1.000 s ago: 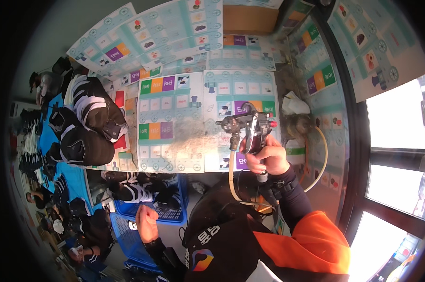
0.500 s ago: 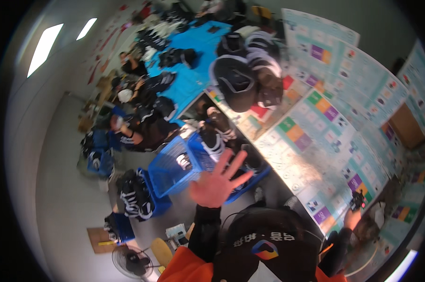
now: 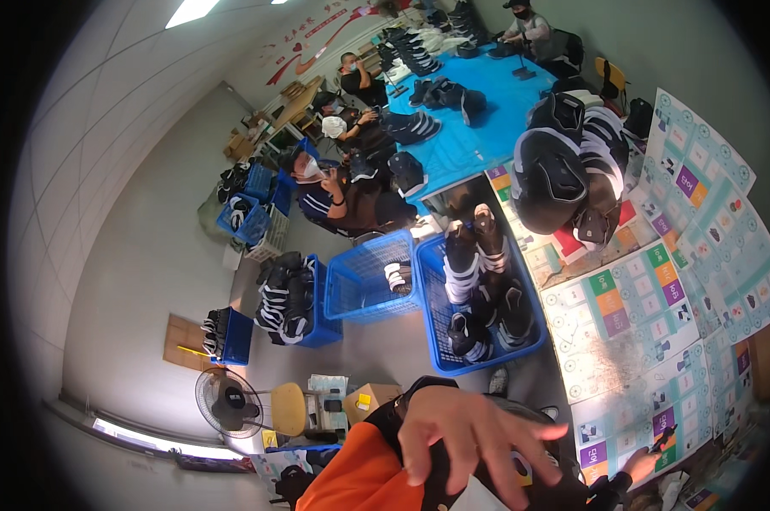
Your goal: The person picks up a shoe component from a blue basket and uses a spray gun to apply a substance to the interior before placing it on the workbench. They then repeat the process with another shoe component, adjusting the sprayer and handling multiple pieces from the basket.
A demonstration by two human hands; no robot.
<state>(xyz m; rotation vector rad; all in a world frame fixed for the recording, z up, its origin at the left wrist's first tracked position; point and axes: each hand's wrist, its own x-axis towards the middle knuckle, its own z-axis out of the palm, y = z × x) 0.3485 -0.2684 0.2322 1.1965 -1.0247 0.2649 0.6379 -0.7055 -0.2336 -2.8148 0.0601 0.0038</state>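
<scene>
Large in front of me, my left hand (image 3: pixel 474 434) is held up with its fingers apart, nothing in it. It covers part of a dark cap (image 3: pixel 521 464). At the lower right, my right hand (image 3: pixel 640 464) is by the edge of the paper-covered table (image 3: pixel 606 358), closed around a small dark tool (image 3: pixel 664 438) whose exact kind I cannot make out. Beyond my left hand stands a blue basket (image 3: pixel 449 362) with several black and white shoes (image 3: pixel 463 268) inside. A second blue basket (image 3: pixel 351 285), tilted, holds a striped shoe (image 3: pixel 397 277).
A pile of black and white shoes (image 3: pixel 563 175) sits on the table. Several people work around a blue-covered table (image 3: pixel 478 119) beyond. To the left are a shoe-filled blue bin (image 3: pixel 325 319), a standing fan (image 3: pixel 229 400), a yellow stool (image 3: pixel 289 409) and a cardboard box (image 3: pixel 370 400).
The view has swung left, so the room has shifted right in it. My left hand has come down and closer from beside the baskets, its fingers now bent. My right hand keeps the dark tool.
</scene>
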